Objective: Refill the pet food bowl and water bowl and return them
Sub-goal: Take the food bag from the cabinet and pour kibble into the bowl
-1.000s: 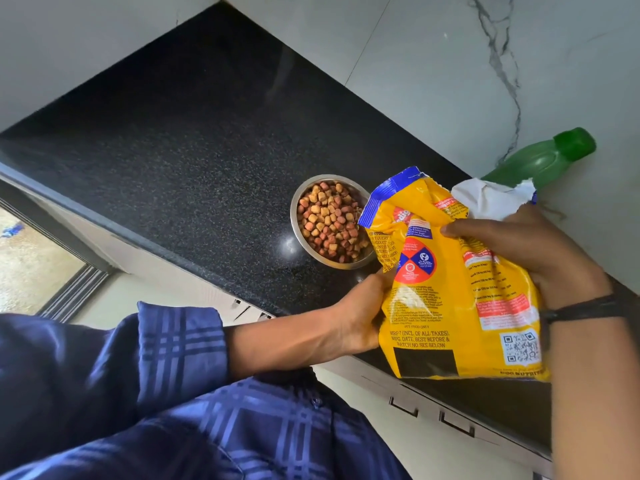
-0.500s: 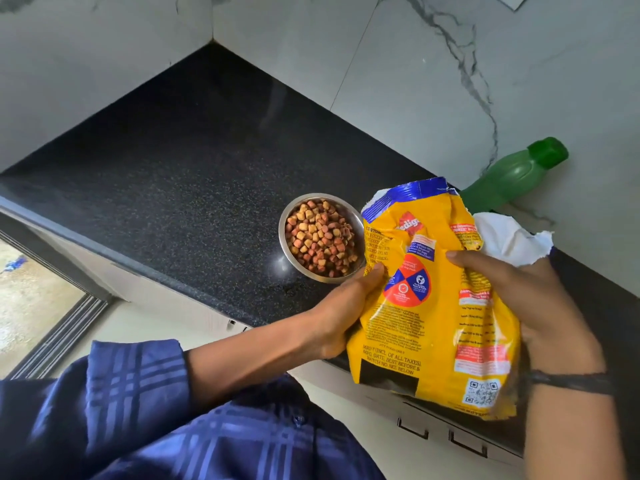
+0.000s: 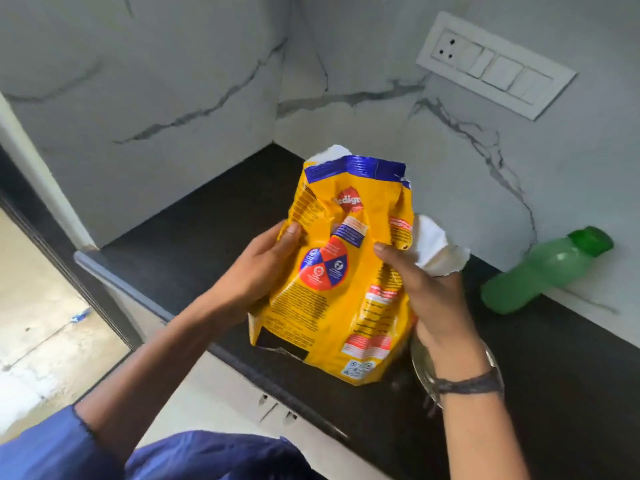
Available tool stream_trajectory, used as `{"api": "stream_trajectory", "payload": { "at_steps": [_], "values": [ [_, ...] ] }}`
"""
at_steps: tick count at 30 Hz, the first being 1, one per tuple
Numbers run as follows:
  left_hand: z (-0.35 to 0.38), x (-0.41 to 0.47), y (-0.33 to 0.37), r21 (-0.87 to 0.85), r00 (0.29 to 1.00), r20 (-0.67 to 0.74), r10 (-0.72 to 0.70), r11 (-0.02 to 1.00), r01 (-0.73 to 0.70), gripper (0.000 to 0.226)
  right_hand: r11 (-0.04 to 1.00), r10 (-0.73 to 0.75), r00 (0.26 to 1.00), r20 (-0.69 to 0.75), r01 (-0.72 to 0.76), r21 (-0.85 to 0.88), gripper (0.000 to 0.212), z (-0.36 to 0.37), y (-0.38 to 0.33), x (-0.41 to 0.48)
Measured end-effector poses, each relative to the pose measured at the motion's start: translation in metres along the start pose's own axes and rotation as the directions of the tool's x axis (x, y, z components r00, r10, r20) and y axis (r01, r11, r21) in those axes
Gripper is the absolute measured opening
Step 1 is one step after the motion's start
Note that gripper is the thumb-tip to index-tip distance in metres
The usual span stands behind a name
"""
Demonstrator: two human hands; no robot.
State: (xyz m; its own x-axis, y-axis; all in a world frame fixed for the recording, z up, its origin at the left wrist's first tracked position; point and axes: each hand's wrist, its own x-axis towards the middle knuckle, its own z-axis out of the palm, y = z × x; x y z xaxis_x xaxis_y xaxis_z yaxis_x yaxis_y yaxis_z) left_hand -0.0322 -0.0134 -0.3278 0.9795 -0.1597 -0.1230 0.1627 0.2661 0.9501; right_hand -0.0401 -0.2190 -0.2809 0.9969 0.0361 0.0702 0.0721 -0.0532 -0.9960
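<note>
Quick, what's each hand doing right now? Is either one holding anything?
Left hand: grips the left side of the yellow pet food bag.
Right hand: grips the right side of the same bag.

Soft daylight from the left, mild motion blur, wide-angle bending at edges

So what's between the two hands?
The yellow food bag, with left hand and right hand gripping its sides, seen in the head view.
</note>
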Motion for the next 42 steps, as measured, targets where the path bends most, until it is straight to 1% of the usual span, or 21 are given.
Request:
{"api": "stream_trajectory", "payload": {
  "at_steps": [3, 7, 10, 12, 15, 17, 20, 22, 24, 25, 26, 27, 28, 30, 31, 33, 34, 36, 38, 39, 42],
  "values": [
    [-0.036, 0.007, 0.011, 0.115, 0.990, -0.082, 0.113, 0.988, -0.104, 0.031, 1.000, -0.017, 1.000, 0.012, 0.017, 0.004, 0.036, 0.028, 0.011, 0.018],
    [-0.067, 0.023, 0.016, 0.159, 0.956, -0.189, 0.225, 0.968, -0.197, 0.028, 0.995, -0.028, 1.000, -0.005, 0.027, -0.091, 0.031, 0.057, 0.030, 0.040],
    [-0.090, 0.036, 0.015, 0.229, 0.946, -0.241, 0.216, 0.960, -0.161, 0.027, 0.981, -0.071, 0.997, 0.015, 0.073, -0.182, 0.028, 0.073, 0.045, 0.050],
    [-0.105, 0.041, 0.016, 0.319, 0.932, -0.279, 0.231, 0.938, -0.137, 0.027, 0.964, -0.077, 0.994, 0.081, 0.095, -0.248, 0.033, 0.077, 0.055, 0.054],
    [-0.120, 0.041, 0.026, 0.411, 0.885, -0.358, 0.298, 0.901, -0.137, 0.039, 0.937, 0.017, 0.965, 0.262, 0.076, -0.341, 0.040, 0.072, 0.063, 0.056],
    [-0.127, 0.040, 0.037, 0.481, 0.851, -0.400, 0.340, 0.869, -0.121, 0.049, 0.926, 0.051, 0.943, 0.329, 0.079, -0.370, 0.040, 0.067, 0.059, 0.056],
    [-0.126, 0.036, 0.054, 0.622, 0.822, -0.449, 0.351, 0.783, 0.005, 0.062, 0.895, 0.167, 0.908, 0.385, 0.024, -0.445, 0.032, 0.058, 0.046, 0.058],
    [-0.119, 0.038, 0.063, 0.641, 0.864, -0.445, 0.233, 0.758, 0.126, 0.067, 0.819, 0.301, 0.836, 0.459, 0.020, -0.574, 0.045, 0.051, 0.038, 0.059],
    [-0.110, 0.044, 0.068, 0.636, 0.908, -0.413, 0.068, 0.735, 0.234, 0.068, 0.630, 0.467, 0.743, 0.480, 0.102, -0.770, 0.070, 0.040, 0.032, 0.066],
    [-0.107, 0.047, 0.069, 0.609, 0.915, -0.402, 0.003, 0.747, 0.266, 0.065, 0.518, 0.528, 0.725, 0.443, 0.138, -0.844, 0.072, 0.034, 0.030, 0.073],
    [-0.104, 0.051, 0.070, 0.557, 0.917, -0.396, -0.047, 0.782, 0.281, 0.060, 0.423, 0.543, 0.754, 0.370, 0.135, -0.896, 0.065, 0.028, 0.030, 0.082],
    [-0.101, 0.054, 0.072, 0.493, 0.917, -0.391, -0.078, 0.824, 0.280, 0.052, 0.366, 0.503, 0.818, 0.281, 0.093, -0.926, 0.055, 0.023, 0.029, 0.092],
    [-0.098, 0.056, 0.075, 0.447, 0.920, -0.382, -0.087, 0.854, 0.267, 0.044, 0.356, 0.428, 0.886, 0.179, 0.017, -0.934, 0.046, 0.018, 0.029, 0.102],
    [-0.092, 0.058, 0.080, 0.435, 0.930, -0.359, -0.077, 0.868, 0.240, 0.036, 0.508, 0.212, 0.977, 0.014, -0.099, -0.855, 0.036, 0.015, 0.024, 0.122],
    [-0.089, 0.058, 0.082, 0.447, 0.933, -0.352, -0.067, 0.864, 0.231, 0.035, 0.617, 0.111, 0.994, -0.017, -0.082, -0.783, 0.031, 0.019, 0.020, 0.131],
    [-0.084, 0.056, 0.085, 0.497, 0.938, -0.342, -0.056, 0.837, 0.231, 0.033, 0.781, 0.010, 0.999, 0.030, 0.011, -0.624, 0.037, 0.037, 0.009, 0.148],
    [-0.082, 0.055, 0.086, 0.530, 0.942, -0.329, -0.060, 0.814, 0.237, 0.031, 0.819, 0.004, 0.995, 0.103, 0.056, -0.571, 0.047, 0.050, 0.004, 0.154],
    [-0.078, 0.053, 0.090, 0.603, 0.952, -0.296, -0.080, 0.757, 0.251, 0.028, 0.787, 0.056, 0.968, 0.245, 0.108, -0.608, 0.063, 0.079, 0.003, 0.162],
    [-0.076, 0.051, 0.092, 0.628, 0.952, -0.291, -0.095, 0.732, 0.265, 0.033, 0.686, 0.102, 0.942, 0.319, 0.165, -0.709, 0.070, 0.105, 0.008, 0.166],
    [-0.077, 0.050, 0.092, 0.623, 0.949, -0.298, -0.099, 0.734, 0.272, 0.039, 0.656, 0.093, 0.941, 0.326, 0.189, -0.731, 0.066, 0.114, 0.010, 0.167],
    [-0.079, 0.046, 0.091, 0.565, 0.946, -0.305, -0.110, 0.779, 0.273, 0.052, 0.647, 0.005, 0.961, 0.277, 0.209, -0.733, 0.040, 0.122, 0.018, 0.169]
  ]
}}
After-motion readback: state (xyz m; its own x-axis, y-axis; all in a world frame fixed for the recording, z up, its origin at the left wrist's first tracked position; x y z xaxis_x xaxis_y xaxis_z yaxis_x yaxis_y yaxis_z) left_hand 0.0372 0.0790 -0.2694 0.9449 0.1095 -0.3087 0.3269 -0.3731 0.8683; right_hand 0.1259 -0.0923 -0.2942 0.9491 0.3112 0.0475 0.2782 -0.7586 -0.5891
